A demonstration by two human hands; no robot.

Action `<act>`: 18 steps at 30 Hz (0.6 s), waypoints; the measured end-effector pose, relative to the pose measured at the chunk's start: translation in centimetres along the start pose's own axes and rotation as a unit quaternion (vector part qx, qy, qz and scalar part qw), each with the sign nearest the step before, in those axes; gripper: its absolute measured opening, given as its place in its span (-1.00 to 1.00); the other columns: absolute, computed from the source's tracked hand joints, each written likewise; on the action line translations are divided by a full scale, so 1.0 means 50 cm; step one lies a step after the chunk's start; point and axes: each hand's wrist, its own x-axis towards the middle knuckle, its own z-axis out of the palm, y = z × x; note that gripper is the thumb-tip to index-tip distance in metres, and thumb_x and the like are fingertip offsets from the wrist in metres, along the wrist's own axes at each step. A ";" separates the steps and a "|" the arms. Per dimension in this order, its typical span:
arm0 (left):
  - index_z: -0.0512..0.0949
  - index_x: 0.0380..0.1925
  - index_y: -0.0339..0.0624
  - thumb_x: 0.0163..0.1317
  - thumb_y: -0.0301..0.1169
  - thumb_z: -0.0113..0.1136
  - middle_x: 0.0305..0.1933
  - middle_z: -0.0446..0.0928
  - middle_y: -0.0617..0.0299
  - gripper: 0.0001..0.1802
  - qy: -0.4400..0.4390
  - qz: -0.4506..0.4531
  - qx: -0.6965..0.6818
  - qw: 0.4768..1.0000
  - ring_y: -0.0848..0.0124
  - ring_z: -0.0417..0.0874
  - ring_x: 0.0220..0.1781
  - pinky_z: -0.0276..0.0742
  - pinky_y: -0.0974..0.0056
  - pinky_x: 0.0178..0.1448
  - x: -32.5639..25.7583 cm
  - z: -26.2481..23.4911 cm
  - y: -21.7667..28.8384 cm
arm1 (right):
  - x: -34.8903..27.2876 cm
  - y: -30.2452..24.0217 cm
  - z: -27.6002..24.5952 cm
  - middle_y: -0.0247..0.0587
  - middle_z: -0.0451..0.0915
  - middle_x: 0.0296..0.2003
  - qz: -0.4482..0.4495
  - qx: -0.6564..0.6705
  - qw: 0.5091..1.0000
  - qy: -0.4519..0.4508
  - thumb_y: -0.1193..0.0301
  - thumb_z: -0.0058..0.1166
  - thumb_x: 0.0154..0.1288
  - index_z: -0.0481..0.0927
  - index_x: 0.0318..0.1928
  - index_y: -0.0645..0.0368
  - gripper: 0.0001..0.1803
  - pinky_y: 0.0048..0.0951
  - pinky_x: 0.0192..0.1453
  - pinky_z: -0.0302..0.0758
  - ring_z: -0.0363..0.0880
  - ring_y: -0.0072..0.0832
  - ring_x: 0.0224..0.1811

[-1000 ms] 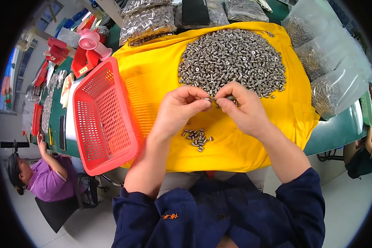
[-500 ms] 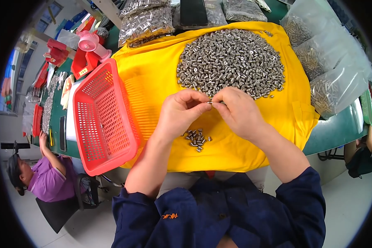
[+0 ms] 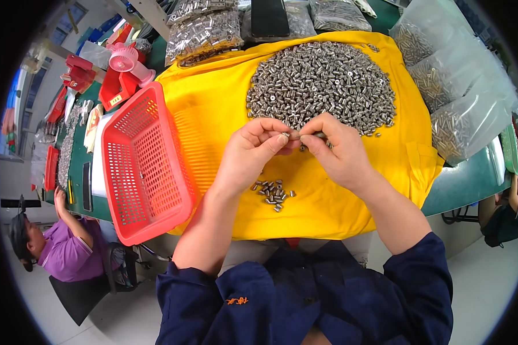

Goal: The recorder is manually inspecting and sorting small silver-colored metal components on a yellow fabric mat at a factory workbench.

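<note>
My left hand [image 3: 248, 154] and my right hand [image 3: 344, 154] meet fingertip to fingertip at the near edge of a large heap of small shiny metal cylinders [image 3: 322, 80]. Between my left thumb and forefinger a small metal cylinder [image 3: 285, 134] shows in part. My right thumb and forefinger are pinched together beside it; whatever they hold is mostly hidden. The heap rests on a yellow cloth [image 3: 213, 98]. Closer to me, just below my left hand, lies a smaller group of the same metal cylinders [image 3: 273, 196].
A red plastic basket [image 3: 183, 192] stands tilted at the left. Bags of metal parts [image 3: 206, 31] line the back, with a black phone [image 3: 269, 17] on one. More clear bags [image 3: 452, 129] lie right. A pink fan [image 3: 125, 59] stands back left. A co-worker in purple [image 3: 75, 247] sits left.
My left fingers have curled and shifted slightly up, and a metal cylinder now shows at their tips. My right hand has moved up a little, with its thumb and forefinger spread wider behind the tips.
</note>
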 end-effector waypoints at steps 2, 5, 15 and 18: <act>0.45 -0.26 -0.30 0.17 -0.56 0.04 -0.31 0.55 0.19 -0.88 0.004 0.018 0.006 1.000 0.49 0.57 -0.28 0.49 0.44 -0.15 0.001 -0.008 -0.010 | 0.000 -0.005 -0.001 -0.18 0.51 -0.49 0.001 -0.002 1.000 0.003 0.51 -0.01 0.13 0.44 -0.35 0.19 -0.94 -0.44 -0.41 0.40 0.51 -0.32 -0.48; 0.46 -0.28 -0.29 0.16 -0.55 0.06 -0.32 0.55 0.19 -0.88 -0.006 0.026 -0.010 1.000 0.49 0.57 -0.30 0.50 0.43 -0.17 0.000 -0.015 -0.012 | 0.000 -0.006 0.000 -0.19 0.50 -0.50 -0.002 0.000 1.000 0.007 0.51 0.01 0.12 0.44 -0.35 0.19 -0.93 -0.47 -0.42 0.39 0.50 -0.35 -0.50; 0.49 -0.30 -0.32 0.12 -0.60 0.10 -0.34 0.55 0.17 -0.88 -0.016 0.023 -0.001 1.000 0.45 0.58 -0.32 0.52 0.40 -0.17 -0.004 0.001 -0.010 | -0.004 -0.007 0.003 -0.16 0.46 -0.51 -0.075 -0.099 0.992 0.014 0.54 0.00 0.09 0.40 -0.40 0.17 -0.93 -0.33 -0.37 0.40 0.47 -0.23 -0.43; 0.50 -0.31 -0.33 0.10 -0.63 0.12 -0.35 0.55 0.17 -0.87 -0.001 0.039 0.003 0.999 0.45 0.59 -0.31 0.53 0.40 -0.18 -0.005 0.003 -0.014 | -0.004 -0.010 0.009 -0.15 0.45 -0.50 -0.080 -0.080 0.993 0.014 0.54 -0.02 0.08 0.37 -0.41 0.18 -0.93 -0.27 -0.33 0.39 0.45 -0.17 -0.40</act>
